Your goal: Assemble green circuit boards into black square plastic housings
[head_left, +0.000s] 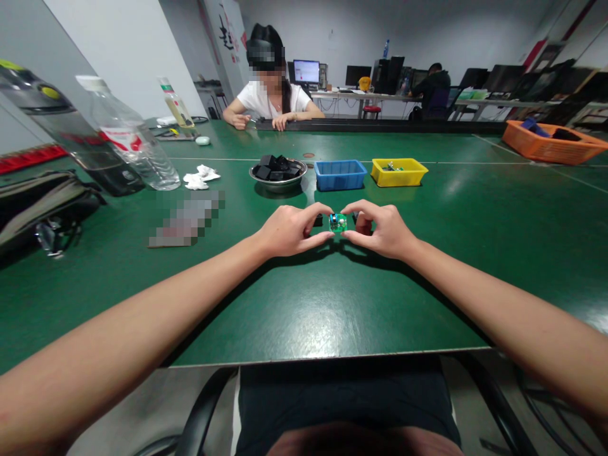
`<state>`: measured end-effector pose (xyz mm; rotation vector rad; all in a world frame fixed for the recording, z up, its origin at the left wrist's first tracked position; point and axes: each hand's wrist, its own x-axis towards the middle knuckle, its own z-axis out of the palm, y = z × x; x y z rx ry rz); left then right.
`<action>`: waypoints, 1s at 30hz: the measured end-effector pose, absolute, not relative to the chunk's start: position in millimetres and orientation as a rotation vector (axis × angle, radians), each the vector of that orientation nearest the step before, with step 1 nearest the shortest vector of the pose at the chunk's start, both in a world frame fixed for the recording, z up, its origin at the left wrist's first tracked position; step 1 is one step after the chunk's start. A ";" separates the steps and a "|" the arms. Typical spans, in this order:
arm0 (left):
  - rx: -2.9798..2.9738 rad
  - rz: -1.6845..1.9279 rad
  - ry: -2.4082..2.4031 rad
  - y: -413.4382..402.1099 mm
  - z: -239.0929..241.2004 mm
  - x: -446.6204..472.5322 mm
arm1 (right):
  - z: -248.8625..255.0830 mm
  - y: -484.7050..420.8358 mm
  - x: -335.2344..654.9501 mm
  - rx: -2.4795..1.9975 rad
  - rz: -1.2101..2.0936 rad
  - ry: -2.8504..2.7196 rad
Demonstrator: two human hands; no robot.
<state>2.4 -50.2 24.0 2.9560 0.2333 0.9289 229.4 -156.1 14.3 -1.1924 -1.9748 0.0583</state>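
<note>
Between my two hands is a small green circuit board (338, 223) with blue and pale components on it, raised a little over the green table (313, 304). My left hand (299, 231) pinches its left edge between thumb and index finger. On the opposite edge, my right hand (380, 231) grips it the same way. A dark piece (318, 220) shows by my left fingers, and another dark bit (355, 217) by my right; I cannot make out what either is. Behind the hands stand a metal bowl (278, 186) of black plastic pieces, a blue bin (340, 176) and a yellow bin (399, 175) with small boards inside.
On the left are a dark drink bottle (71, 126), a clear water bottle (137, 145), crumpled tissue (200, 177), a blurred flat object (187, 218) and a bag (42, 202). An orange basket (546, 144) sits far right. A person (273, 95) sits across the table.
</note>
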 end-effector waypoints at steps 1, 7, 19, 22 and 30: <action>2.954 0.929 0.228 -50.2 24.1 2.4 | 14.3 -156.1 229.4 -1.189 0.058 -1.973; 2.946 0.918 0.233 -50.6 24.1 2.3 | 14.4 -155.8 229.5 -1.196 0.057 -1.978; 2.940 0.909 0.242 -49.7 23.4 2.1 | 14.8 -156.1 228.7 -1.186 0.064 -1.977; 2.942 0.925 0.222 -49.5 22.6 2.0 | 14.8 -156.1 228.5 -1.180 0.066 -1.977; 2.950 0.927 0.225 -50.0 23.7 2.5 | 15.2 -156.3 228.6 -1.172 0.071 -1.980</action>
